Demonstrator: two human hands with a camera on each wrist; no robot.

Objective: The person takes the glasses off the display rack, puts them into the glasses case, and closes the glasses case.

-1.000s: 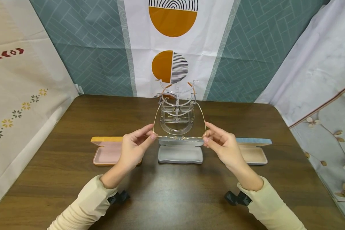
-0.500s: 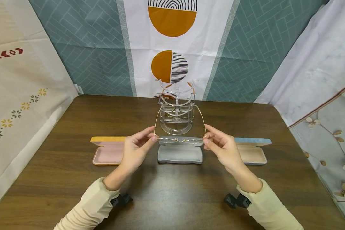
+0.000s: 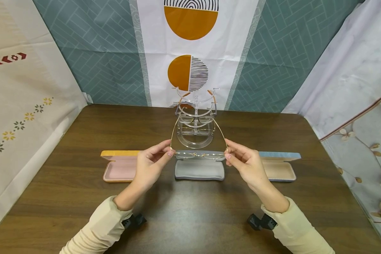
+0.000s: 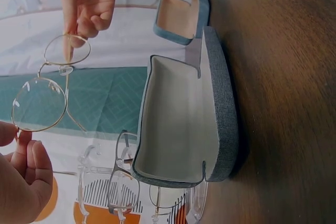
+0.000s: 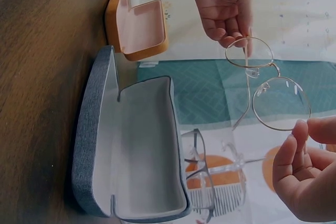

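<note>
A pair of thin gold-rimmed eyeglasses (image 3: 199, 154) is held up by both hands, temples unfolded and reaching away from the person. My left hand (image 3: 150, 164) pinches the frame's left end between thumb and fingers. At the opposite end my right hand (image 3: 248, 162) pinches it the same way. In the left wrist view the round lens (image 4: 39, 106) shows clearly, apart from any surface. Beneath the glasses in the head view, a grey glasses case (image 3: 199, 170) lies open on the table; its pale inside holds nothing visible.
Behind the hands stands a clear display stand (image 3: 194, 144) bearing other glasses, including a grey-framed pair (image 4: 111, 187). An open yellow case (image 3: 119, 172) with pink lining lies at left, partly behind the left hand. An open blue case (image 3: 280, 171) lies at right. All rest on the wooden table (image 3: 190, 215).
Over the first half second the glasses tipped and lowered slightly, so the lenses show more, and the left hand shifted a little right. Since then both hands have stayed almost still.
</note>
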